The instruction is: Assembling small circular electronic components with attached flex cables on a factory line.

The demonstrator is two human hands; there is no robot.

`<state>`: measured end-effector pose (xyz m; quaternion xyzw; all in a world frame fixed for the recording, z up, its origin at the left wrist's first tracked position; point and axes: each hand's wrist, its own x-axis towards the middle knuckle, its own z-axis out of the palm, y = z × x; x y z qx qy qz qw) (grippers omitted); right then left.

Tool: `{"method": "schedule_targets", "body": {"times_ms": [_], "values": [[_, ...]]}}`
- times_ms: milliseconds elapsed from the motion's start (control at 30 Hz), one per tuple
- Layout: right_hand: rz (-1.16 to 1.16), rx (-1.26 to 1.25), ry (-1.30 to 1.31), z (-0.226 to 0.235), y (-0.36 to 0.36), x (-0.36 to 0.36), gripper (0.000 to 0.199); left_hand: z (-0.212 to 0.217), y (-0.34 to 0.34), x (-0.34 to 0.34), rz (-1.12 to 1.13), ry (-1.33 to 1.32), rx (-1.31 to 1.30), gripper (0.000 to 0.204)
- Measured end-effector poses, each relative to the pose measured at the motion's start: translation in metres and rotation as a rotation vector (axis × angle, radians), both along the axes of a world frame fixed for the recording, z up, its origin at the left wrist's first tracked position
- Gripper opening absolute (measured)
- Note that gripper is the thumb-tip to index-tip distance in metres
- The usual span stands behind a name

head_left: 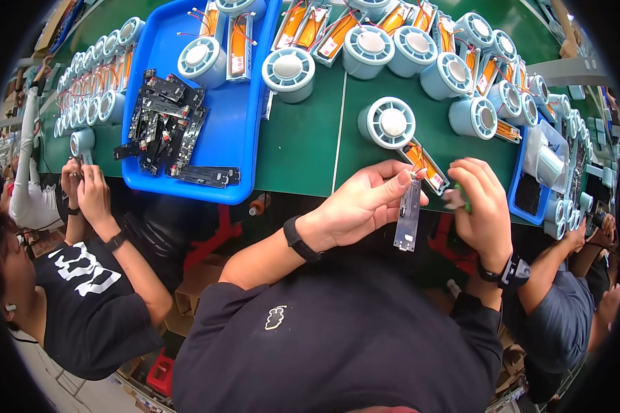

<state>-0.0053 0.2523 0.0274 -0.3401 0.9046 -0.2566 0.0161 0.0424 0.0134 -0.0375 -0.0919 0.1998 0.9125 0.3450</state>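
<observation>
My left hand pinches the top of a long narrow grey circuit board, which hangs down below the table's front edge. My right hand is closed around a small green-handled tool, its tip close to the board's upper end. Just beyond my hands, on the green table, stands a pale blue round fan housing with an orange battery pack wired to it.
A blue tray at left holds a pile of black circuit boards. Rows of blue fan housings and orange batteries line the far side. One person works at my left, another at my right.
</observation>
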Motion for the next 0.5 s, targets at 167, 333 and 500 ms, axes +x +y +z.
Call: {"method": "schedule_targets", "body": {"times_ms": [167,333,500], "values": [[-0.009,0.287,0.142,0.012,-0.02,0.001,0.041,0.0,-0.001,0.001,0.0,0.041,-0.011,0.047],[-0.062,0.391,0.211,0.011,-0.027,0.0,0.044,0.0,0.002,-0.001,0.02,0.04,-0.005,0.046],[-0.075,0.396,0.207,0.015,-0.032,-0.002,0.045,0.001,0.003,0.0,0.024,0.025,-0.015,0.049]]}}
